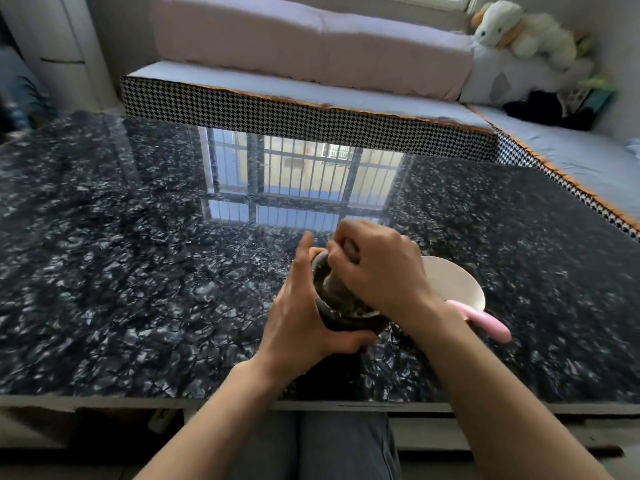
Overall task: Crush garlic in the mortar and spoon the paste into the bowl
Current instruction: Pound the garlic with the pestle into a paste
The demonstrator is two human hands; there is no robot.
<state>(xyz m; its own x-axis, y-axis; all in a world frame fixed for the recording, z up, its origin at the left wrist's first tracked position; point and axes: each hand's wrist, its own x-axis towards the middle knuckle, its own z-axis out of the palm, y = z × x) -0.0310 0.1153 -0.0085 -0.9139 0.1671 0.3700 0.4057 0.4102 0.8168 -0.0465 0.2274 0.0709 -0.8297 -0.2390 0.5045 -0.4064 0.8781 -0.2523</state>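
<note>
A dark stone mortar (346, 315) stands on the glossy black marble table (138, 254), near its front edge. My left hand (298, 313) wraps around the mortar's left side and holds it. My right hand (377, 268) is closed around the grey pestle (334, 284), whose lower end sits inside the mortar. Pale crushed bits show along the mortar's inner rim. A white bowl (453, 282) stands just right of the mortar, partly hidden by my right wrist. A pink spoon handle (485, 320) sticks out over the bowl's front edge.
A sofa platform with a houndstooth edge (311, 116) runs along the far and right sides of the table. A plush toy (519, 29) lies at the back right. My knees show under the table's front edge (104, 400).
</note>
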